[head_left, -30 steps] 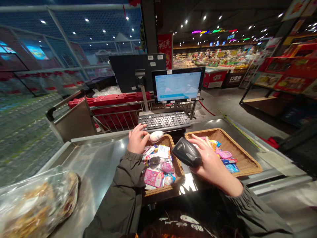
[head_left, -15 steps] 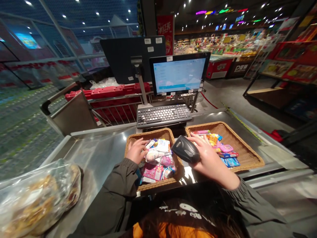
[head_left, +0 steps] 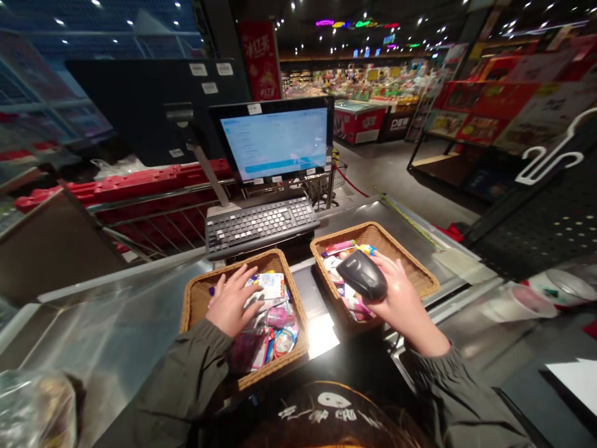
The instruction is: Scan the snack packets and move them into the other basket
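A black handheld barcode scanner [head_left: 361, 275] is gripped in my right hand [head_left: 400, 297], its head over the packets in the right wicker basket [head_left: 407, 264]. Above the left wicker basket [head_left: 304, 323], my left hand [head_left: 233, 303] has its fingers spread and holds nothing; whether the fingertips touch the packets is unclear. Small colourful packets fill much of that basket, among them a white packet [head_left: 272, 286] and a pink one [head_left: 280, 317]. A pink tube-like item [head_left: 339, 247] lies at the right basket's back edge. The scanner covers part of the contents there.
Behind the baskets stand a keyboard [head_left: 262, 224] and a lit monitor [head_left: 280, 143]. A clear bag of food [head_left: 37, 407] rests on the metal counter [head_left: 125, 323] at left. Cups [head_left: 517, 303] and white paper [head_left: 576, 379] are at right.
The view has turned to the right. My right hand has carried the scanner from between the baskets to over the right one. My left hand stays over the left basket, fingers more spread.
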`<state>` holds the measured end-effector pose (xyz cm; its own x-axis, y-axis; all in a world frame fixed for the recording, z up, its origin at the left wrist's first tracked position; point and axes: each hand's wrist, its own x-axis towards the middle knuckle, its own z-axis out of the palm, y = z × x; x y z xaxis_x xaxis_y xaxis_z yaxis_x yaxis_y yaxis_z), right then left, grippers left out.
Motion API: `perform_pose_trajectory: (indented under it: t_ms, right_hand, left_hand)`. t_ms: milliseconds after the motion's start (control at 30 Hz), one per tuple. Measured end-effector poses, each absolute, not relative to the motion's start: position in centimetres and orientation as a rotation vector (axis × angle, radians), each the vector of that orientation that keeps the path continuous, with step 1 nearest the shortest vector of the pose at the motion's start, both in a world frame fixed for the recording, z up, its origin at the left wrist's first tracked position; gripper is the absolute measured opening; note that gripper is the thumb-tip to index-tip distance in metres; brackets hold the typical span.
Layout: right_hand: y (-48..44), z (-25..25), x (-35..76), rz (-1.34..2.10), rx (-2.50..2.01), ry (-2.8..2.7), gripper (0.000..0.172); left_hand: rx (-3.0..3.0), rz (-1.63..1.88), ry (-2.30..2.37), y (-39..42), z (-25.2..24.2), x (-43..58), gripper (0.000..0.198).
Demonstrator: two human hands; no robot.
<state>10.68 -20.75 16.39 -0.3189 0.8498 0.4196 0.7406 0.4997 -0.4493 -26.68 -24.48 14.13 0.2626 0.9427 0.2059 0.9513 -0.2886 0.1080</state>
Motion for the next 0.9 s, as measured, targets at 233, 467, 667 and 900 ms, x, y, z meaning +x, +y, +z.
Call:
perform_pose_trajectory:
  t_ms: [233,467,667,900]
  right_hand:
    - [-20.1,15.1,19.0,0.012,-1.525,-1.86,0.054]
    - [-19.9,14.7,22.6,-0.035,-1.582,-1.782,0.053]
    - [-19.6,14.1,24.3,-0.014,-1.606,-1.799,0.05]
    - [-18.9,13.2,25.2,0.004,-1.631,-1.767,0.05]
  left_hand:
    - [-2.742,-0.417,-1.505,-16.1,14.8,-14.1,0.049]
    - [-2.959,-0.068,-1.173,-8.5,11.3,-0.4,0.087]
    - [-2.919,0.085,-0.821,-4.7,5.8,5.3,0.071]
    - [-2.978,-0.045,-0.812,-3.6,3.0,7.1,0.031]
